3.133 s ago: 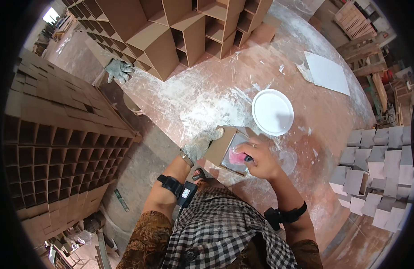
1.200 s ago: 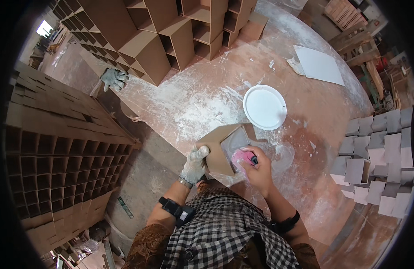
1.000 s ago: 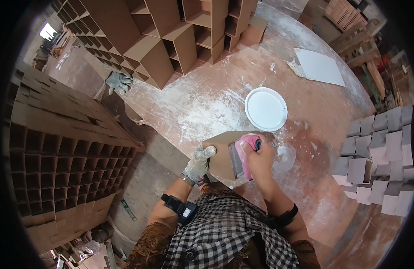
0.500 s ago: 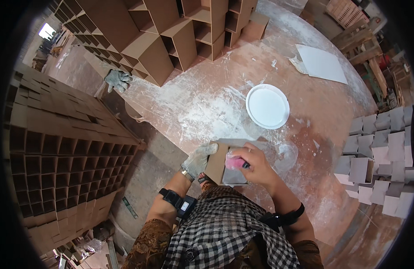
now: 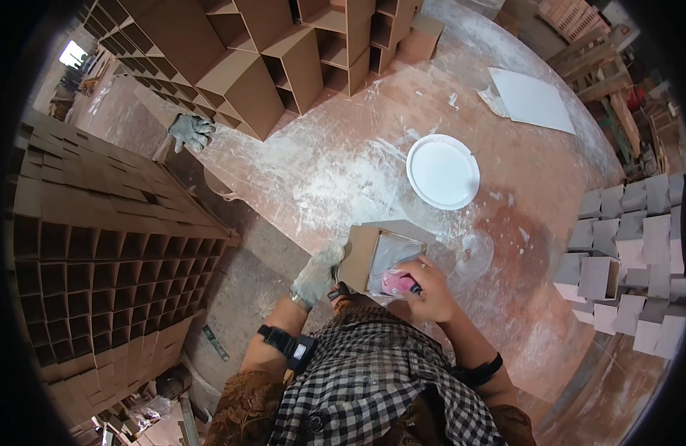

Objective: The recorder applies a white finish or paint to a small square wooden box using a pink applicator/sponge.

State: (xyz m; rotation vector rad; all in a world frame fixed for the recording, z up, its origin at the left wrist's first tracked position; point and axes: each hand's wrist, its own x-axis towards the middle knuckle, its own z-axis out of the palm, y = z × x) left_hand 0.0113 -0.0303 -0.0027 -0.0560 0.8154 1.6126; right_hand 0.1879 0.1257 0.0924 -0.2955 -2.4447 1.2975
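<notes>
Two hands: the gloved left hand [image 5: 318,273] and the bare right hand [image 5: 428,288] are at one brown cardboard box [image 5: 361,254], by the near-left edge of a reddish tabletop [image 5: 521,320].
Gloved side: it lies along the box's left side, apparently to steady it against pressure from the right; its fingers are hidden, so I cannot tell how firmly they close, if at all.
Bare side: fingers and thumb are closed on a pink pad [image 5: 397,282] with a dark end, likely pinched this way to keep the soft part against the box.
Box: its pale panel [image 5: 391,256], bordered by a thin brown rim, faces up under the pad, presumably tilted for easy reach; whether the box rests on the surface or hangs just above it is unclear.
White round lid: a shallow lid [image 5: 443,172] lies beyond the box, towards the surface's middle, perhaps for handy reach.
Far-left corner: a loose grey glove [image 5: 192,132] lies beside stacked brown boxes [image 5: 246,89], likely out of the way.
Far-right edge: a white sheet [image 5: 532,100] lies flat.
</notes>
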